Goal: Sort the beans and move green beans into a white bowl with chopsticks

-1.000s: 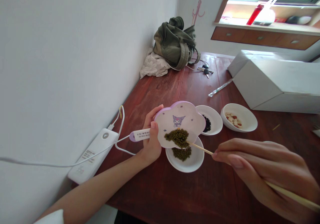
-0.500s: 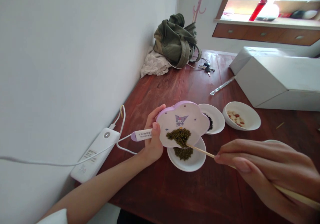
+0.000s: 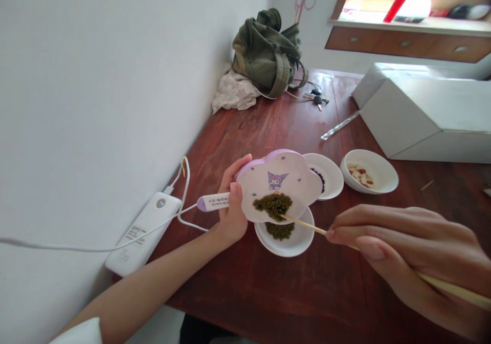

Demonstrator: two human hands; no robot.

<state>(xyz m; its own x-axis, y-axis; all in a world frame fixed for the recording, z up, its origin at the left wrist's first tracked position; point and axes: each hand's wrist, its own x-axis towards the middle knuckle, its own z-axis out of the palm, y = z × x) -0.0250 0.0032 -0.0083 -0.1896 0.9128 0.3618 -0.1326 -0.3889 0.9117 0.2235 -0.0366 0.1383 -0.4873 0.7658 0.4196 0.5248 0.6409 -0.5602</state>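
Note:
My left hand grips a shallow flower-shaped dish with a purple rim and a cartoon figure printed inside, its thumb over the near edge. A white printed piece with a purple end juts from the dish on the left. Small green beans lie heaped in the lower part of the tilted dish. Below it, partly covered, a white bowl holds more green beans. Closed around a thin wooden chopstick, my right hand keeps its tip among the beans in the dish.
Behind the dish stand a white bowl of dark beans and another bowl with pale and reddish nuts. A white box is at right. A power strip leans by the wall. Keys and a green bag lie farther back.
The chopstick tip has shifted slightly left and up, deeper into the beans in the dish. The whole view has shifted a little; both hands keep their holds.

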